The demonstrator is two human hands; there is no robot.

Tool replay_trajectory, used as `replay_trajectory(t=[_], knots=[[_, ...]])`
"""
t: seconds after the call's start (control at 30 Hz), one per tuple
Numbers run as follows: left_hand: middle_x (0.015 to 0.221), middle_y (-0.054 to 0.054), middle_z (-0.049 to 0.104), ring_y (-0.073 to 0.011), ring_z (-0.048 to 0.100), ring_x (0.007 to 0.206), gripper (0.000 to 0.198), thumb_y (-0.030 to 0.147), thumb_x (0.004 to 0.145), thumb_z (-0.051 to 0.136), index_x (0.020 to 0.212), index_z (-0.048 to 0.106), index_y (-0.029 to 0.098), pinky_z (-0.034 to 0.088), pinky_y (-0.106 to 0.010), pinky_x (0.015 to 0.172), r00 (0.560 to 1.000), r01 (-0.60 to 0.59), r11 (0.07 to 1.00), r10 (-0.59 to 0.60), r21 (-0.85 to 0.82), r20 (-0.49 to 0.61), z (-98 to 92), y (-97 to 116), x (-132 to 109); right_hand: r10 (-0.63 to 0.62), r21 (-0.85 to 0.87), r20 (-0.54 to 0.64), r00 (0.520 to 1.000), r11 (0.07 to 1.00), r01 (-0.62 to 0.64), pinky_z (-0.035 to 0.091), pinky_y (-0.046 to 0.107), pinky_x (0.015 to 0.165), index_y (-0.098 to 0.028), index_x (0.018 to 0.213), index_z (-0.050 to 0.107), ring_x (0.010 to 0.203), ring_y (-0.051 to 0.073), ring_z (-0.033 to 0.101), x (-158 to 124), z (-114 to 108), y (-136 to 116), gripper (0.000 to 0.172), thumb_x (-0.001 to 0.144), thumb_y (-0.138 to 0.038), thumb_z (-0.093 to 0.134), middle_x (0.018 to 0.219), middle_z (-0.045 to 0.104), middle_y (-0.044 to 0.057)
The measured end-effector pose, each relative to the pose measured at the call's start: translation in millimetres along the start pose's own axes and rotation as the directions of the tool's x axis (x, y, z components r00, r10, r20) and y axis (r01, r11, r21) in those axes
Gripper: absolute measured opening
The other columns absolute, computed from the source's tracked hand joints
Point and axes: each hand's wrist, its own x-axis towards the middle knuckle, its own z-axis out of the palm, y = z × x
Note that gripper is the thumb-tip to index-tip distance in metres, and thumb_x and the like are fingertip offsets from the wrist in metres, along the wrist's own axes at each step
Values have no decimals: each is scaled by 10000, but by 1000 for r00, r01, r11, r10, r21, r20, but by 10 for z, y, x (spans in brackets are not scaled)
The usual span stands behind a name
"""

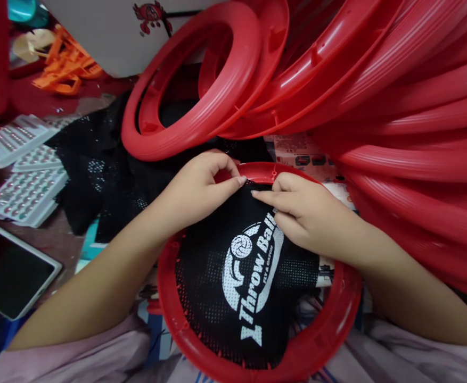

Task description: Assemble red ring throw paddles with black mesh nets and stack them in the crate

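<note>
A red plastic ring [169, 298] lies in front of me with its hollow, pegged side up. Black mesh net [209, 266] printed "Throw Ball" in white spans much of it, its edge along the pegs at the left and bottom. At the lower right the net's edge is loose, leaving a gap inside the ring. My left hand [205, 186] pinches the net's edge at the ring's far rim. Beside it, my right hand [305, 215] has one finger stretched over the net and the others curled against it, gripping the fabric.
Stacked red rings [409, 154] crowd the right and back, with loose rings [193, 122] leaning behind my left hand. More black mesh [93, 165] lies left, near clear trays of small round pieces [27, 194], a dark-screened tablet [13, 271] and orange plastic parts [65, 64].
</note>
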Motion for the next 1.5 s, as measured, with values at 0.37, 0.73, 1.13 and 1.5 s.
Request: replay_trajectory(t=[0.37, 0.73, 1.13, 1.5], knots=[[798, -28, 586, -170, 541, 749, 170, 277, 852, 521, 723, 543, 169, 446, -330, 758, 998, -38, 982, 45, 185, -34, 78, 7, 43, 78, -118, 61, 995, 991, -71, 456, 297, 741, -93, 1074, 675, 760, 166, 481, 24, 34, -32, 342, 881, -88, 392, 864, 514, 66], [760, -31, 590, -179, 556, 717, 126, 245, 790, 554, 691, 571, 169, 454, -324, 697, 999, -3, 976, 13, 220, -41, 85, 16, 53, 191, -62, 45, 981, 980, -188, 465, 286, 772, -153, 1048, 749, 797, 161, 589, 14, -118, -7, 349, 846, -74, 476, 906, 625, 64], [781, -28, 602, -162, 563, 719, 121, 243, 781, 577, 696, 590, 158, 440, -295, 672, 999, -13, 994, 16, 111, -33, 69, -3, 36, 266, -202, 104, 958, 949, -242, 454, 285, 761, -116, 1063, 738, 838, 184, 610, 35, -124, -29, 322, 864, -55, 492, 967, 651, 94], [824, -56, 622, -191, 581, 765, 152, 262, 809, 557, 766, 645, 146, 488, -347, 755, 998, -47, 982, 55, 181, -36, 153, -12, 58, 186, -485, 113, 976, 868, -109, 387, 300, 621, -122, 854, 702, 707, 188, 546, -59, 13, -64, 231, 855, -42, 486, 834, 617, 101]])
